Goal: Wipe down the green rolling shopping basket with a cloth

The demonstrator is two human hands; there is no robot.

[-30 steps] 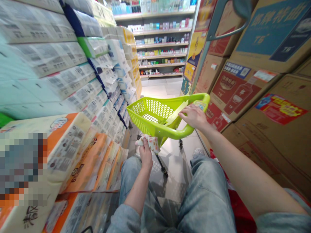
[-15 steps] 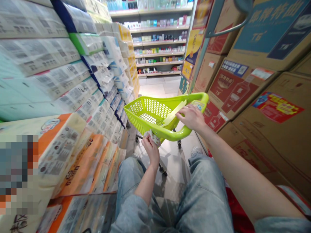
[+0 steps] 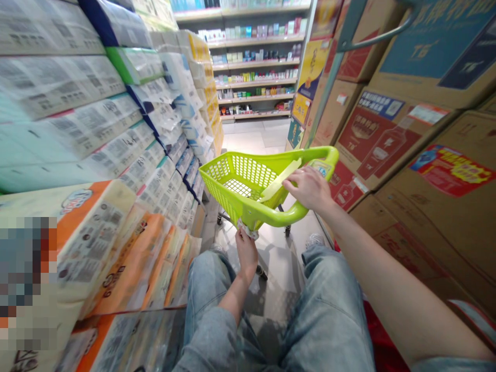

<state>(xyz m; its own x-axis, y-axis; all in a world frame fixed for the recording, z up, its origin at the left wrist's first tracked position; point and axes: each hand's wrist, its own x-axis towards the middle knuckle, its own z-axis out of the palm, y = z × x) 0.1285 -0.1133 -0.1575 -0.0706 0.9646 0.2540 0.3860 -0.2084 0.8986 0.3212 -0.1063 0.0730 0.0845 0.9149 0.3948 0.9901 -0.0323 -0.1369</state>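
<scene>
A bright green shopping cart [image 3: 222,194] with a perforated basket stands in front of my knees, its handle loop toward the right. My left hand [image 3: 247,252] pinches a crumpled whitish cloth [image 3: 248,230] against the cart just below the basket's near edge. On the inner part of the handle end rests my right hand [image 3: 309,187], fingers curled over the pale yellow-green flap [image 3: 279,181]. A label sits on the handle beyond that hand.
Stacked tissue packs [image 3: 127,279] line the left side close to my left arm. Cardboard cartons [image 3: 387,150] rise on the right, with a grey metal frame [image 3: 329,98] beside them. Shelves of small goods [image 3: 256,75] stand ahead, past the tiled floor.
My left hand has moved slightly down and right with the cloth, from the basket's near edge to the part below it. My right hand stays on the cart, which appears slightly farther right.
</scene>
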